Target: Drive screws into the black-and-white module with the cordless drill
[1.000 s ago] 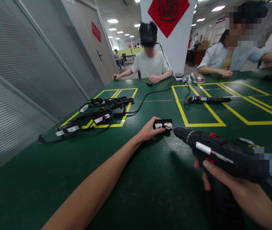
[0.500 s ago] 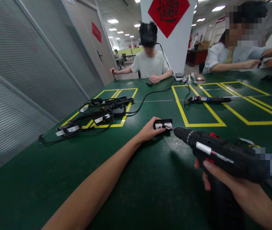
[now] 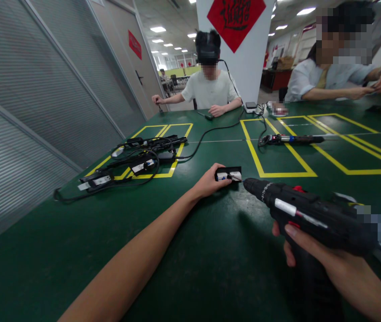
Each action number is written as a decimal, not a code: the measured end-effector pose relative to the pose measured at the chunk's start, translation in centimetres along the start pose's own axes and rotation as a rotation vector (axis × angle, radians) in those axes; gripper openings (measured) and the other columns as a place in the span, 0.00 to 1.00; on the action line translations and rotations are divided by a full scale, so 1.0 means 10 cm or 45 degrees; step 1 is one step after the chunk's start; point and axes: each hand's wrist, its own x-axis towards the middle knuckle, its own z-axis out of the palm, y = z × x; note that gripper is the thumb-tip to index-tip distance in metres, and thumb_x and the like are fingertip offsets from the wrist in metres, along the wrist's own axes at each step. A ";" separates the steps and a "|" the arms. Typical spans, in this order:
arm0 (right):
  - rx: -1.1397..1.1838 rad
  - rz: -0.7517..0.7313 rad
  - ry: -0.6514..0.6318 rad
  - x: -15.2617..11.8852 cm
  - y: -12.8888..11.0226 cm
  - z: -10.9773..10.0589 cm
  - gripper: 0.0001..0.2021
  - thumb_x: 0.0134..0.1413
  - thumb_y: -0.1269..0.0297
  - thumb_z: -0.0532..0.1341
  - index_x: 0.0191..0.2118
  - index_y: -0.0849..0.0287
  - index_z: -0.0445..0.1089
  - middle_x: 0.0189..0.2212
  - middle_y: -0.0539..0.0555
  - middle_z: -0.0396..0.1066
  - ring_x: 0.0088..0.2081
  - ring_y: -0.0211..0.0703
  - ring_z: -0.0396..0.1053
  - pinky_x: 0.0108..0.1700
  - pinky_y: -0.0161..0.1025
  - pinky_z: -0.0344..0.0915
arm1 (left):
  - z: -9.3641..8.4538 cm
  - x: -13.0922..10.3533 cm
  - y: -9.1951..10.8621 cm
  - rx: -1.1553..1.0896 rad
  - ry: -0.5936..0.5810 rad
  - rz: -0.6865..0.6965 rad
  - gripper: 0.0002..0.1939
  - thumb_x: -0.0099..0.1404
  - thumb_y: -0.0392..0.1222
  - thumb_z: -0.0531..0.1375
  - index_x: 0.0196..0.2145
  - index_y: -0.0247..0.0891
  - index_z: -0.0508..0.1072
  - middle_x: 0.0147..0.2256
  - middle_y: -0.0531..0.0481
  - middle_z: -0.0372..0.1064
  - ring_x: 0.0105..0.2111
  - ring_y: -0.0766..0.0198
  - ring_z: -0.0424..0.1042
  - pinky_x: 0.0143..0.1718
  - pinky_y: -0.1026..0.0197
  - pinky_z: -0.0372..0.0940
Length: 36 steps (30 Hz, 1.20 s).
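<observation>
My left hand point(image 3: 213, 181) is closed around a small black box with a white face point(image 3: 235, 175), gripping it by its left end on the green table. The thumb presses on the near side. My right hand point(image 3: 324, 255) is wrapped round the handle of a black cordless drill point(image 3: 314, 217), with its chuck pointing left. A thin bit reaches from the chuck to the right end of the box; whether it sits in a screw is too small to tell. The palm hides most of the drill's handle.
Black adapters and cables point(image 3: 143, 161) lie in a taped area at left. A soldering-iron-like tool point(image 3: 293, 139) lies behind the drill, with a cord point(image 3: 217, 129) left of it. Two people point(image 3: 210, 87) sit across the green table point(image 3: 190, 259), one with a screwdriver point(image 3: 207, 116) nearby.
My hands, the box and the drill have stayed in place. At the right, the other person's hands have shifted slightly and come closer together.
</observation>
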 end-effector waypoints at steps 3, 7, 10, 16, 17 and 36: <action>0.015 0.024 -0.020 -0.02 -0.01 0.00 0.16 0.53 0.45 0.55 0.35 0.50 0.71 0.20 0.46 0.73 0.26 0.44 0.72 0.36 0.37 0.66 | 0.00 0.00 0.01 0.006 0.000 -0.013 0.26 0.55 0.49 0.62 0.48 0.37 0.62 0.38 0.47 0.67 0.35 0.63 0.67 0.37 0.60 0.63; 0.012 0.087 -0.019 -0.03 -0.01 0.00 0.18 0.53 0.43 0.55 0.33 0.51 0.73 0.20 0.48 0.73 0.28 0.46 0.72 0.35 0.39 0.66 | -0.01 0.00 0.00 0.005 -0.002 0.005 0.26 0.55 0.49 0.62 0.48 0.37 0.62 0.38 0.47 0.67 0.35 0.64 0.67 0.37 0.60 0.63; -0.001 0.068 -0.013 -0.02 0.01 -0.01 0.19 0.52 0.43 0.56 0.31 0.52 0.73 0.20 0.49 0.73 0.30 0.48 0.72 0.37 0.41 0.66 | 0.00 0.01 0.00 0.003 -0.011 0.015 0.26 0.55 0.49 0.62 0.48 0.37 0.62 0.38 0.48 0.66 0.35 0.64 0.67 0.37 0.61 0.63; 0.026 0.103 -0.020 0.01 0.07 0.00 0.19 0.49 0.42 0.57 0.31 0.51 0.75 0.21 0.49 0.74 0.31 0.49 0.72 0.40 0.42 0.66 | 0.01 0.02 -0.02 0.006 -0.004 0.013 0.27 0.54 0.49 0.63 0.48 0.37 0.62 0.36 0.49 0.66 0.34 0.65 0.66 0.36 0.61 0.62; 0.028 0.104 -0.019 0.01 0.07 0.00 0.19 0.49 0.42 0.57 0.31 0.51 0.75 0.22 0.49 0.74 0.32 0.49 0.72 0.40 0.42 0.66 | 0.01 0.02 -0.03 0.009 -0.004 0.012 0.27 0.54 0.50 0.63 0.48 0.37 0.62 0.36 0.49 0.66 0.34 0.65 0.66 0.36 0.62 0.62; 0.051 0.092 -0.031 -0.01 -0.02 0.02 0.19 0.53 0.43 0.55 0.35 0.53 0.73 0.21 0.49 0.72 0.33 0.48 0.71 0.35 0.40 0.62 | 0.00 0.02 -0.02 -0.001 -0.002 -0.026 0.26 0.55 0.51 0.62 0.48 0.37 0.63 0.37 0.48 0.68 0.35 0.63 0.68 0.36 0.61 0.64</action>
